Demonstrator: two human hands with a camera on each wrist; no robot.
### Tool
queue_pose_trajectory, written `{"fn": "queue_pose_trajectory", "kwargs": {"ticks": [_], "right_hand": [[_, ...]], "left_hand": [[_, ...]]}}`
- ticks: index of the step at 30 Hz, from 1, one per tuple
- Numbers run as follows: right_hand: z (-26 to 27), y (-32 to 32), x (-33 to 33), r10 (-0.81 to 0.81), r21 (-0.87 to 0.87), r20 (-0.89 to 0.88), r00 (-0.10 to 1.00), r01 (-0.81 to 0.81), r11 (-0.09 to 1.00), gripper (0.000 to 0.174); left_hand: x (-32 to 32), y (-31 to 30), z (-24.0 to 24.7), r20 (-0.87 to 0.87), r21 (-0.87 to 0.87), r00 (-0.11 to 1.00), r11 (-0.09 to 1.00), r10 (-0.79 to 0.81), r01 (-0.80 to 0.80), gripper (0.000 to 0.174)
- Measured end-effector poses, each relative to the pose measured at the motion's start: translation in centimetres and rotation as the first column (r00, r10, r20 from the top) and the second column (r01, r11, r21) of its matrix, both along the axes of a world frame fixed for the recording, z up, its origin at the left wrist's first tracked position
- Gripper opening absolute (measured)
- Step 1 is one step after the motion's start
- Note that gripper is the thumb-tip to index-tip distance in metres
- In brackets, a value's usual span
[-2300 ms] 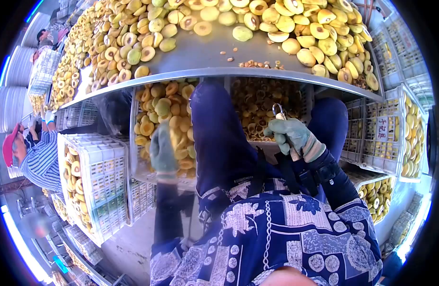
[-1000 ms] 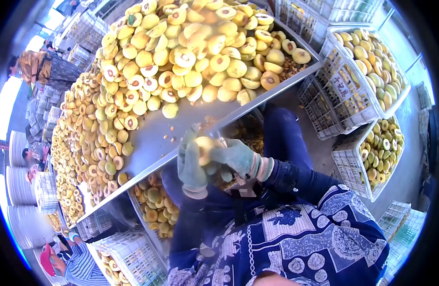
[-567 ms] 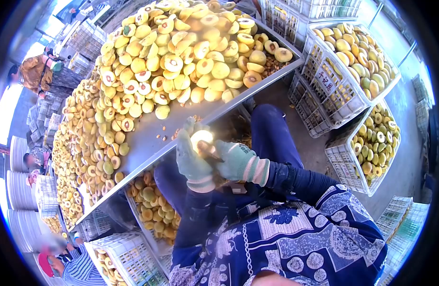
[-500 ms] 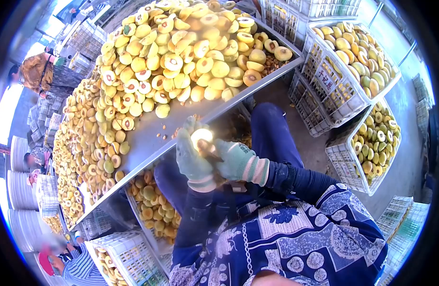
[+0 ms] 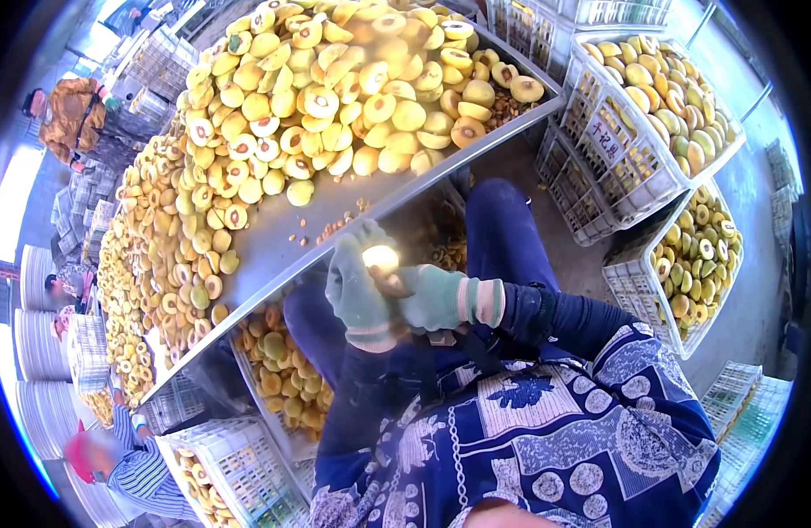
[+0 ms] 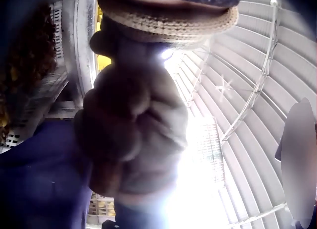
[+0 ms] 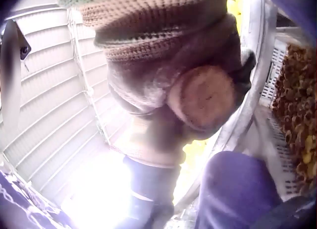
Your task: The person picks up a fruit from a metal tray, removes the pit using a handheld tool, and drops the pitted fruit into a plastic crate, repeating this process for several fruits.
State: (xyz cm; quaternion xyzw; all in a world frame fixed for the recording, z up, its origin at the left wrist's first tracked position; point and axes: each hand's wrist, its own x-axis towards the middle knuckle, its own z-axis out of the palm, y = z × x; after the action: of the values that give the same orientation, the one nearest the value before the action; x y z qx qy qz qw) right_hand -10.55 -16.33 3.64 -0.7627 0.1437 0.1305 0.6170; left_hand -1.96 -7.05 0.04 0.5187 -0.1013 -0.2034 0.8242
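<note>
My gloved left hand point(image 5: 357, 286) holds a yellow fruit point(image 5: 381, 258), brightly lit, above the near edge of the metal table point(image 5: 287, 222). Against it my gloved right hand point(image 5: 432, 297) is curled round a tool whose round wooden handle end point(image 7: 207, 96) sticks out of the fist in the right wrist view. The tool's metal part is hidden between the hands. From the left wrist view the two gloves touch, and the handle point(image 6: 105, 178) shows below the fingers. Halved fruits point(image 5: 326, 106) are heaped on the table, with loose pits point(image 5: 339, 224) near its edge.
A crate of fruit point(image 5: 287, 378) stands under the table at left, and a crate of darker pieces point(image 7: 297, 110) is beneath it. Stacked white crates point(image 5: 612, 150) are on the right. Someone in a striped shirt point(image 5: 146, 480) is at lower left.
Since the earliest frame, the hands have come together, with a fruit now in the left, and the view has turned. Over the last half second the hands have shifted only slightly.
</note>
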Motion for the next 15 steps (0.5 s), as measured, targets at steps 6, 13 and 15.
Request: {"fn": "queue_pose_trajectory", "kwargs": {"ticks": [6,13,15], "right_hand": [[-0.5,-0.7,-0.8,0.165,0.693,-0.223,0.961,0.037,0.720,0.019],[-5.7,1.0,-0.6,0.190,0.995,0.032,0.981,-0.049,0.089,0.029],[-6.1,1.3,-0.5,0.196,0.987,0.146,0.970,-0.128,-0.099,0.028]], "left_hand": [[-0.2,0.2,0.0,-0.058,-0.045,0.998,0.999,-0.024,0.021,0.027],[0.4,1.3,-0.5,-0.042,0.019,0.996,0.997,-0.077,0.077,0.034],[1.5,2.0,-0.8,-0.032,-0.015,0.998,0.998,-0.056,0.056,0.034]]}}
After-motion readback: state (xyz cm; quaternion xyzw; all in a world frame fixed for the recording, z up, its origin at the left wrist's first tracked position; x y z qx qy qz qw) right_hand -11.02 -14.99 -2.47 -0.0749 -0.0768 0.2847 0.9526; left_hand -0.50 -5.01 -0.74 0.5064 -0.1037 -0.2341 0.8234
